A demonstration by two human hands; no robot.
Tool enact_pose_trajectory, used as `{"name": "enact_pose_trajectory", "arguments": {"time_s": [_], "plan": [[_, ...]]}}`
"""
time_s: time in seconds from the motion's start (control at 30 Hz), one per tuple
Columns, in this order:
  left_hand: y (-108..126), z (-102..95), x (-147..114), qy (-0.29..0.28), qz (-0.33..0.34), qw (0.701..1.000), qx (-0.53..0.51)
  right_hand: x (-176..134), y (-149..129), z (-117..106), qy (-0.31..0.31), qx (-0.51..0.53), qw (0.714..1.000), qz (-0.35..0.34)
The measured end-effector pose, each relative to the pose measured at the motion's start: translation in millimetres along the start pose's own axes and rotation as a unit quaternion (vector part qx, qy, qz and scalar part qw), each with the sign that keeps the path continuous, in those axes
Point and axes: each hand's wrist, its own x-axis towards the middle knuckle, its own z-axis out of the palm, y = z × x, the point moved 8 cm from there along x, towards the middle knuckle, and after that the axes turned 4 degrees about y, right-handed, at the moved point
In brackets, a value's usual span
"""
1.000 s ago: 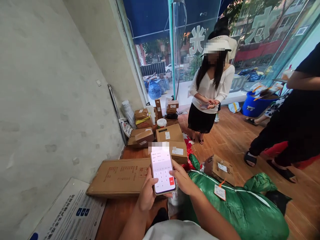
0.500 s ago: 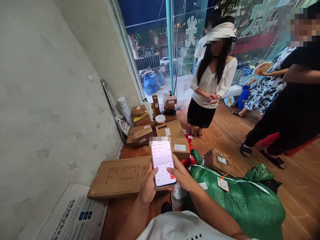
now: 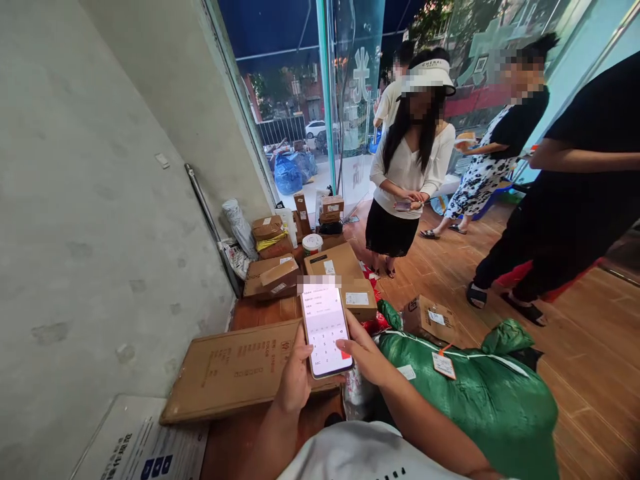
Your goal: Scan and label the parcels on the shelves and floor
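Note:
A lit smartphone with a number keypad on its screen is held upright between both my hands, in front of my body. My left hand wraps the phone's left edge, its thumb by the left keys. Around the right edge closes my right hand, with its thumb over the keypad's right side near a red key. The fingers behind the phone are mostly hidden. Beneath and left of the phone lies a long flat cardboard box. A big green wrapped bundle with a paper tag lies to the right.
Several cardboard parcels and a white tub are piled ahead by the glass front. A metal pole leans on the left wall. A person in a white visor stands ahead; other people stand to the right.
The view has shifted slightly, with the surroundings moving left. At the right, the person in patterned trousers now shows more fully. My right thumb has moved a little on the screen; both hands still hold the phone.

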Motion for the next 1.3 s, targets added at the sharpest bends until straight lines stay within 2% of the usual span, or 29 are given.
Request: {"name": "enact_pose_trajectory", "arguments": {"time_s": [0.17, 0.4, 0.53, 0.83, 1.03, 1.3], "plan": [[5.9, 2.9, 5.8, -0.008, -0.008, 1.0, 0.016, 2.2, 5.2, -0.1, 0.012, 0.007, 1.0, 0.009], [13.2, 7.8, 11.6, -0.006, -0.004, 1.0, 0.015, 7.7, 5.2, -1.0, 0.026, -0.036, 0.999, 0.001], [13.5, 9.2, 13.1, -0.014, -0.023, 0.999, 0.022, 10.1, 2.0, 0.6, 0.029, -0.035, 0.999, 0.004], [16.1, 8.6, 14.6, -0.033, -0.024, 0.999, 0.023, 13.0, 4.7, -0.6, 0.02, -0.012, 1.0, 0.012], [15.7, 5.8, 18.5, 0.008, -0.038, 0.997, 0.061, 16.5, 7.2, -1.8, 0.018, -0.008, 1.0, 0.021], [18.5, 6.5, 25.3, -0.038, -0.005, 0.999, 0.007, 19.8, 6.9, -3.9, 0.019, -0.039, 0.999, 0.008]]}}
